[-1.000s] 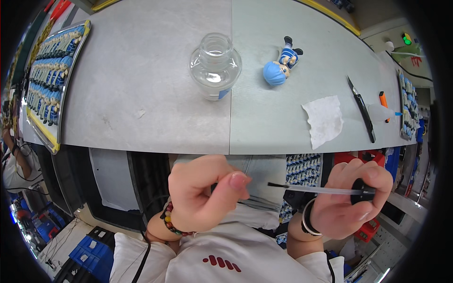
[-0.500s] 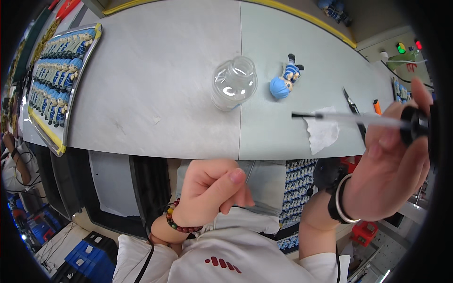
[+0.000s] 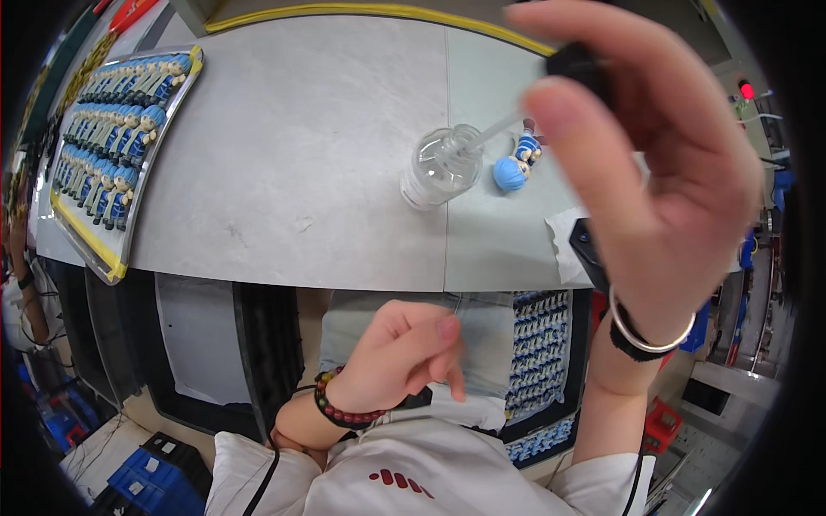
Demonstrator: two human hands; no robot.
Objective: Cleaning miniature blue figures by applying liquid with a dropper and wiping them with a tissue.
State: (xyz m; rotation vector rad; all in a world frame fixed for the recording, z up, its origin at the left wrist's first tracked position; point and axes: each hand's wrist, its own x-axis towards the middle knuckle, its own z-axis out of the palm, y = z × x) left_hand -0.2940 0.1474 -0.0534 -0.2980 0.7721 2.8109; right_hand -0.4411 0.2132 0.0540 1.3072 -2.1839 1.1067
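Right-hand grip closed on a cap: thumb and fingers of the right hand [image 3: 662,172] pinch a black cap [image 3: 578,70] from either side, with no visible slack, high above the worktable [image 3: 301,155] and partly blurred. From the cap a pale brush stem [image 3: 502,131] slants down and left to the mouth of a clear glass bottle [image 3: 426,185], which stands upright by the seam between the two tabletop halves. Stage of the work, judged from the arrangement: the stem has reached the mouth and appears to enter it, though the depth of the bristles cannot be told; the cap remains well apart from the neck, so the bottle is not closed. Just right of the bottle, a blue-capped figurine [image 3: 511,175] lies on the tabletop, head toward the person, touched by neither hand; whether its surface has been treated is too small to judge. Left hand [image 3: 391,353]: loosely curled below the table edge, fingers blurred, nothing seen in it, its inner side hidden. At the far left, a yellow-edged tray [image 3: 79,236] bears rows of similar figurines; more rows [image 3: 540,353] lie beside the lap. White paper [image 3: 564,245], partly covered by the right hand and wrist, rests near the front edge.
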